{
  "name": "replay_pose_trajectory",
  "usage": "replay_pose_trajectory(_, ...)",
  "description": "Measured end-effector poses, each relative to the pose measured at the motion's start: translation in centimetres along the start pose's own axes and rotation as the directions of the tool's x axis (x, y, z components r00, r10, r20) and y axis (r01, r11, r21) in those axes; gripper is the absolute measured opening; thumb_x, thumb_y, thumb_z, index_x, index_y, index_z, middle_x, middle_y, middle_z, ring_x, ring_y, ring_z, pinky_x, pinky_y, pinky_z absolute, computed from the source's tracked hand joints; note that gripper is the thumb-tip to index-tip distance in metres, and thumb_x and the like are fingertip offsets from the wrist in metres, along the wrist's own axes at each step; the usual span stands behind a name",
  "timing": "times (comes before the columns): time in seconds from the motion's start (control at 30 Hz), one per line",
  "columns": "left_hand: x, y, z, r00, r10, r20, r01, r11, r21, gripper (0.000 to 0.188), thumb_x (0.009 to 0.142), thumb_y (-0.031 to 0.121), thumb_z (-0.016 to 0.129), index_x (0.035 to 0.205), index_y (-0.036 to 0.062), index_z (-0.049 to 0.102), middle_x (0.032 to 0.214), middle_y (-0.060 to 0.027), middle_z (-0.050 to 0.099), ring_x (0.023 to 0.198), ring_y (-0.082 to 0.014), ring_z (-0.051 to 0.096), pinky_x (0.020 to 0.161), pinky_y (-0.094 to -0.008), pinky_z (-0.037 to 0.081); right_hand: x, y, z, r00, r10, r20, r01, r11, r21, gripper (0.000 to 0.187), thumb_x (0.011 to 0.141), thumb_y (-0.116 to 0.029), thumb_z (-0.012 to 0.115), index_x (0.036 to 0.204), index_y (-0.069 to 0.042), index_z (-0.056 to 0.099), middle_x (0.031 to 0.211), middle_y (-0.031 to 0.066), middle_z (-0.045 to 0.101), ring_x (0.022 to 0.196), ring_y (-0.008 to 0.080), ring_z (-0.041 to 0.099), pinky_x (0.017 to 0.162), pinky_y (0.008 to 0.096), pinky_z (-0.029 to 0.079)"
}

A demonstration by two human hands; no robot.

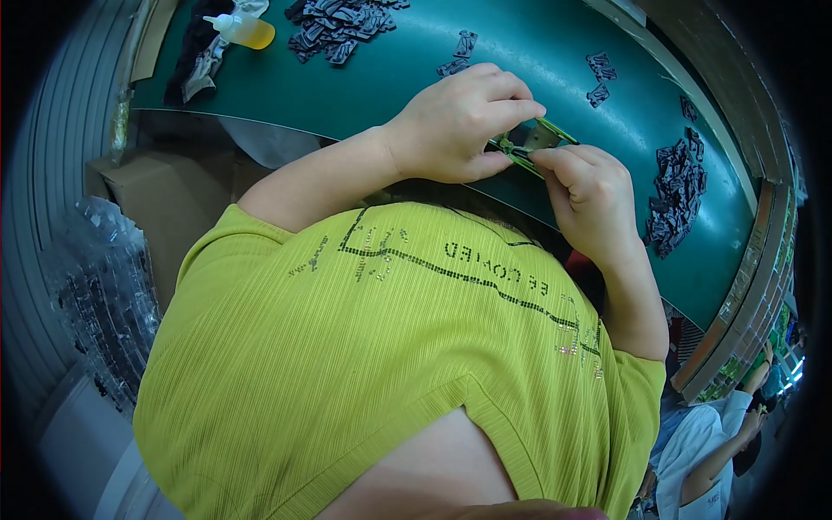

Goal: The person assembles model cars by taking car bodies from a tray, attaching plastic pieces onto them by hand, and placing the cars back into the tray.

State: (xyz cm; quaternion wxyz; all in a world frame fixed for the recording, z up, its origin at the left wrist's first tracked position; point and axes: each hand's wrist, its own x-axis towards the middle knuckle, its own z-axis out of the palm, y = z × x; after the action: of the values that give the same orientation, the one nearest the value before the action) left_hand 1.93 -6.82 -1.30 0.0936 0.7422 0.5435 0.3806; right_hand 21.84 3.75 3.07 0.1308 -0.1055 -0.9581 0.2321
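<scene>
Over the near edge of the green table, both my hands pinch a small dark piece with bright green edges and a grey plate-like part (542, 136); its exact kind is not clear. My left hand (464, 121) is closed on its left end, between thumb and fingers. At its right end, my right hand (594, 195) is closed too, with thumb and fingertip on the lower edge. The fingers cover part of the piece. Just beyond my left hand lie a few flat dark cut-out parts (459, 56). Two similar parts (599, 78) rest farther right.
Piles of dark parts lie at the back left (340, 28) and right (678, 195) of the green table (381, 95). A bottle of yellow liquid (247, 32) lies beside crumpled cloth (204, 65). A cardboard box (160, 195) and plastic-wrapped bundle (104, 286) stand left; another person (706, 446) works lower right.
</scene>
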Motion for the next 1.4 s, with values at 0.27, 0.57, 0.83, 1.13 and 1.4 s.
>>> replay_pose_trajectory(0.27,0.0,0.1,-0.1,1.000,0.018,0.000,-0.018,1.000,0.011,0.059,0.065,0.012,0.082,0.121,0.0063,0.065,0.114,-0.0121,0.063,0.102,-0.0305,0.060,0.089,-0.0395,0.051,-0.3,-0.6,0.6,0.997,-0.013,-0.078,0.014,1.000,0.013,0.016,0.075,0.002,0.069,0.089,-0.004,0.072,0.080,0.0113,0.068,0.075,0.0306,0.067,0.068,0.0404,0.054)
replay_pose_trajectory(0.57,-0.1,0.3,0.1,1.000,0.013,-0.007,-0.013,1.000,0.019,0.059,0.065,0.011,0.082,0.121,0.0058,0.065,0.114,-0.0122,0.063,0.103,-0.0304,0.060,0.089,-0.0397,0.051,0.0,-0.7,0.5,0.999,0.048,0.003,-0.048,0.998,-0.032,0.020,0.074,0.002,0.067,0.090,-0.006,0.075,0.079,0.0090,0.067,0.075,0.0294,0.067,0.069,0.0392,0.054)
replay_pose_trajectory(0.83,-0.1,0.6,0.6,0.998,-0.045,-0.033,0.044,0.999,-0.025,0.056,0.065,0.011,0.081,0.118,0.0067,0.065,0.116,-0.0113,0.064,0.104,-0.0309,0.060,0.091,-0.0408,0.050,0.1,-0.4,0.7,0.994,0.105,0.025,-0.107,0.989,0.105,0.024,0.075,0.000,0.068,0.098,-0.004,0.070,0.088,0.0104,0.070,0.083,0.0304,0.065,0.074,0.0406,0.052)
replay_pose_trajectory(1.13,0.3,1.2,0.6,0.998,-0.056,-0.001,0.056,0.998,0.029,0.013,0.067,0.007,0.077,0.072,0.0071,0.065,0.121,-0.0097,0.064,0.107,-0.0296,0.059,0.093,-0.0436,0.046,-0.3,0.7,1.7,0.995,-0.003,-0.096,0.003,1.000,0.001,0.020,0.074,-0.007,0.076,0.089,-0.005,0.063,0.082,0.0071,0.064,0.076,0.0292,0.060,0.070,0.0390,0.051)
replay_pose_trajectory(1.4,1.9,1.3,0.2,0.988,-0.076,0.138,0.069,0.996,0.057,0.012,0.068,0.006,0.077,0.079,0.0072,0.072,0.122,-0.0097,0.065,0.109,-0.0287,0.059,0.094,-0.0430,0.045,0.4,1.8,1.1,0.999,-0.025,-0.049,0.027,0.999,0.034,0.012,0.074,-0.008,0.075,0.079,-0.006,0.064,0.081,0.0058,0.061,0.081,0.0273,0.058,0.069,0.0393,0.050)
